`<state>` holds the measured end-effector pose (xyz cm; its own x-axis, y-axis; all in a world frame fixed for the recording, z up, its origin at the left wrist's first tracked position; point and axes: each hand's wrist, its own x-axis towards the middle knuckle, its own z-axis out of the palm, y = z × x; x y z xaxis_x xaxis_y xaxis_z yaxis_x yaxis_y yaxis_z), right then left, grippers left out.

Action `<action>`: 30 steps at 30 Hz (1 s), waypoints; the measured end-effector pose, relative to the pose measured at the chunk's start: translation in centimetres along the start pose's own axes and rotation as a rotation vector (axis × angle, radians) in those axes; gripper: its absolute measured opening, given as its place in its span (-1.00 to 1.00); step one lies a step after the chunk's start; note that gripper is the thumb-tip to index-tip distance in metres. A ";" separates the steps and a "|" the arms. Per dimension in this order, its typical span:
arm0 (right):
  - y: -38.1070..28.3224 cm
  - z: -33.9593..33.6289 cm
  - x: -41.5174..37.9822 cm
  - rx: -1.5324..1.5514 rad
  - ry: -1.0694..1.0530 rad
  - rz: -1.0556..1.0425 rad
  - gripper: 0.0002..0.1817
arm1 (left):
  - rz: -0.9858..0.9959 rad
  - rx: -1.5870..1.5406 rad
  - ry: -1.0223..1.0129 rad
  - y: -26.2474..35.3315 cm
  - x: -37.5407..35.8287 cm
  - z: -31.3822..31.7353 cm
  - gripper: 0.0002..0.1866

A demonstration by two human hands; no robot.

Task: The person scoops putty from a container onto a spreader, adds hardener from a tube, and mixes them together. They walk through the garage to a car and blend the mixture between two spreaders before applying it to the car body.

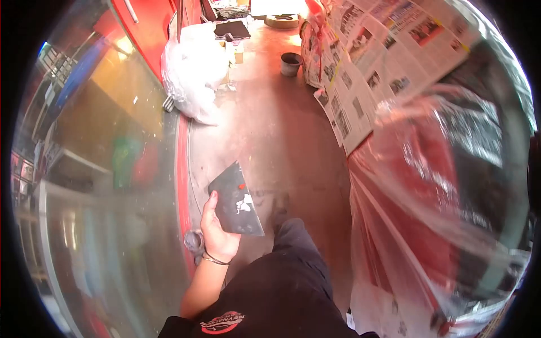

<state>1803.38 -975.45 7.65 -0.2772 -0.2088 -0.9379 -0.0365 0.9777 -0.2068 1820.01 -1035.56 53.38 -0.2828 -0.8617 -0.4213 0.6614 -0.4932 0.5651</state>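
My left hand [218,232] is closed on the lower left edge of a dark flat plate [228,205], with the thumb lying along its side. On the plate's face sit a small red dab [242,186] and a white paste-like smear [244,204]. The plate is held tilted in front of my body, above the floor. A dark band circles my left wrist. My right hand does not show anywhere in the view.
Glass panels [129,208] run along the left, beside a red door [147,34]. A white plastic bag [194,67] stands ahead. Newspaper [389,50] and clear plastic sheeting [406,208] cover a large object at right. A bucket [291,65] and tire [282,21] lie farther along the floor.
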 end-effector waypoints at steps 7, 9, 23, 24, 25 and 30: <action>-33.1 -12.3 17.9 -0.128 0.071 -0.208 -0.27 | -0.002 -0.081 0.145 5.0 27.6 7.4 -0.67; -43.5 -16.5 26.4 -0.288 0.260 -0.438 -0.26 | 0.061 -0.088 0.153 7.1 34.2 7.2 -0.67; -136.9 -50.9 22.8 0.136 0.598 -1.062 -0.61 | 0.139 0.028 0.126 19.9 81.3 19.7 -0.58; -137.4 -51.0 26.4 0.135 0.639 -1.072 -0.61 | 0.110 -0.006 0.099 20.9 85.2 22.4 -0.57; -136.9 -50.5 30.3 0.169 0.613 -0.906 -0.59 | 0.081 -0.040 0.079 22.2 89.1 25.6 -0.56; -149.9 -53.1 26.2 0.848 0.503 -0.453 -0.44 | -0.166 0.052 0.021 21.5 107.7 36.0 -0.56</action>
<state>1750.61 -1126.30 28.85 -0.7739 -0.3244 -0.5440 0.3872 0.4373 -0.8117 1778.71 -1143.28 45.69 -0.3700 -0.7654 -0.5266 0.5701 -0.6346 0.5218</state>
